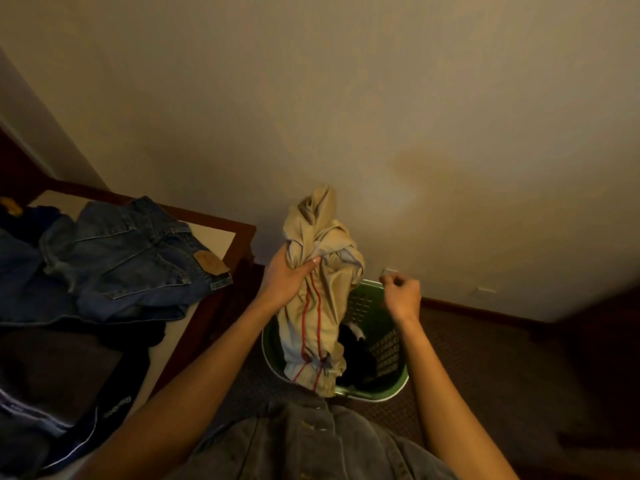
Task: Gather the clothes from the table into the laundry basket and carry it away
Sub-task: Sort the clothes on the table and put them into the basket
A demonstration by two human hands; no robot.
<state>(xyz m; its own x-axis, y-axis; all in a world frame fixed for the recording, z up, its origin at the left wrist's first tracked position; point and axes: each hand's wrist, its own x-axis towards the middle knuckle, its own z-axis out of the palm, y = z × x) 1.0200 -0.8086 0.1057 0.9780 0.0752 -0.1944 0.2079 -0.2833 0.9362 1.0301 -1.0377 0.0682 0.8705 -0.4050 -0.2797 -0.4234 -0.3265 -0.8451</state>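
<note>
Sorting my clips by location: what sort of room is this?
Probably a bedroom or hotel room: carpeted floor, plain wall, jeans piled on a wood-edged table, and a green laundry basket beside it.

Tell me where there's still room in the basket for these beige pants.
The right half of the green basket is freest, between the beige pants and the perforated right wall, though a dark garment lies low there. The left half is crowded by the pants gripped in the left hand. The right hand hovers at the far rim.
</note>
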